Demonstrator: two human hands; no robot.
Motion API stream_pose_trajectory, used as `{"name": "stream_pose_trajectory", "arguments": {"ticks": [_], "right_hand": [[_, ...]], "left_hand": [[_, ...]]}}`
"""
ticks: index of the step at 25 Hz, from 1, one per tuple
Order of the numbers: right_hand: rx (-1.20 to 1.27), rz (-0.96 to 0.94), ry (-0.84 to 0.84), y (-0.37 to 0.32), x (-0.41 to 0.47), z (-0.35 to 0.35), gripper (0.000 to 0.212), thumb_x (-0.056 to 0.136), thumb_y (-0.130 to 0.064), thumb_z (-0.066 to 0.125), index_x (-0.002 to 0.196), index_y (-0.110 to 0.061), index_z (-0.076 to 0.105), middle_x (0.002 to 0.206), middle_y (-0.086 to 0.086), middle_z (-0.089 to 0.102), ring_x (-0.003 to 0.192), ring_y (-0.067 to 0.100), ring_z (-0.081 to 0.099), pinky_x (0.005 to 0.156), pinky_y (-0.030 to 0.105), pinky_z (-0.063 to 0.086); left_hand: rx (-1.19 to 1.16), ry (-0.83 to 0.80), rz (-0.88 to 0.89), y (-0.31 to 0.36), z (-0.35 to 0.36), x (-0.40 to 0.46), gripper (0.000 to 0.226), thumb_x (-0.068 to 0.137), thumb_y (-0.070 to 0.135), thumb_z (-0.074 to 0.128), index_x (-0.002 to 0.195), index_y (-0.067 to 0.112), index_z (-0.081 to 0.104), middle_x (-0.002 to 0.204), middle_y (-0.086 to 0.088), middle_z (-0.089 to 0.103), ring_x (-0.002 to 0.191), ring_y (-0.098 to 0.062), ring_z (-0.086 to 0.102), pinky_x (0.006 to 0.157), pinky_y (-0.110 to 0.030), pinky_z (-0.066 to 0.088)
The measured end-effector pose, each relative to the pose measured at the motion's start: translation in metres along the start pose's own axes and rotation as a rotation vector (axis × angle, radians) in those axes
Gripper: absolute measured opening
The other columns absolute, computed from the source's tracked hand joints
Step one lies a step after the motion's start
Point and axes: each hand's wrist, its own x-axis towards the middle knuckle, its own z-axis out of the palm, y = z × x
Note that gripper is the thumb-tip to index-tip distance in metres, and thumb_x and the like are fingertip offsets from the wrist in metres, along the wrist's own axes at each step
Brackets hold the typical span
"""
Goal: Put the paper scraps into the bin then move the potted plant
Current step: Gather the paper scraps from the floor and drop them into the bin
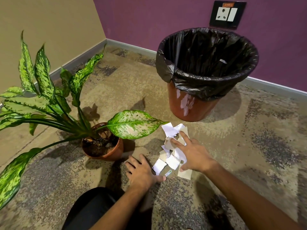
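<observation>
Matt white and cream paper scraps (172, 152), glossy crinkled black plastic liner (199, 85), smooth brown plastic bin (191, 108), glossy plant pot (114, 154), rough speckled carpet (232, 138).

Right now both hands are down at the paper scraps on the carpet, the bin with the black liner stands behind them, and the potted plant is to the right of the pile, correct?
Not quite: the head view shows the potted plant to the left of the paper scraps, not the right. The rest holds: left hand and right hand are at the pile, and the bin stands behind it.

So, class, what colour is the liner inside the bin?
Black, a glossy plastic liner; head view.
</observation>
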Motion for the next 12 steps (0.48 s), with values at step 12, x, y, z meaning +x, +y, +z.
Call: {"name": "stream_pose_trajectory", "arguments": {"ticks": [12], "right_hand": [[-0.085, -0.137, 0.063, -0.019, -0.010, 0.005, 0.037, 0.090, -0.020, 0.049, 0.127, -0.023, 0.054, 0.130, 0.007, 0.053, 0.109, 0.030, 0.056, 0.089, 0.038, 0.050]], "left_hand": [[0.197, 0.191, 0.439, 0.028, 0.007, -0.005, 0.071, 0.094, 0.030, 0.056, 0.151, 0.027, 0.013, 0.149, -0.015, 0.030, 0.138, -0.035, 0.021, 0.115, -0.040, 0.027]]}}
